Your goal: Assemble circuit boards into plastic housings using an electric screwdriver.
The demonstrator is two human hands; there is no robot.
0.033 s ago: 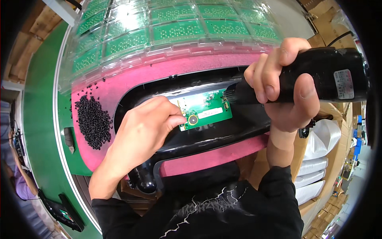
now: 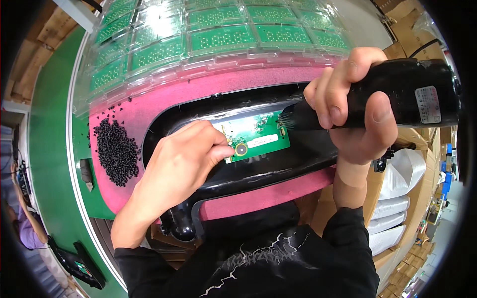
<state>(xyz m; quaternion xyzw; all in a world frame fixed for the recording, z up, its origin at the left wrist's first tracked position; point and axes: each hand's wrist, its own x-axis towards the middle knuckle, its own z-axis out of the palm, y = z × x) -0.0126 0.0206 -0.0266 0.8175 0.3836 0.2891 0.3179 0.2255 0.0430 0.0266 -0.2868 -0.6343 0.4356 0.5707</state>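
A green circuit board (image 2: 262, 141) lies in the hollow of a glossy black plastic housing (image 2: 223, 183). At its left end my left hand (image 2: 181, 159) is closed, thumb and forefinger pinched together at the board's edge. My right hand (image 2: 355, 107) wraps round a thick black power screwdriver (image 2: 405, 89), held nearly level. The tool's narrow front end points left and meets the right end of the board, by a small connector. What lies under the tool's nose is hidden. A round disc part and a white label strip show on the board.
The housing rests on a pink mat (image 2: 258, 198). Left of it is a heap of small black screws (image 2: 117, 153). Behind stand clear plastic trays (image 2: 218, 35) of green boards. A cardboard box (image 2: 372, 198) holding silvery wrapped things is at right. Another person's arm (image 2: 30, 211) shows far left.
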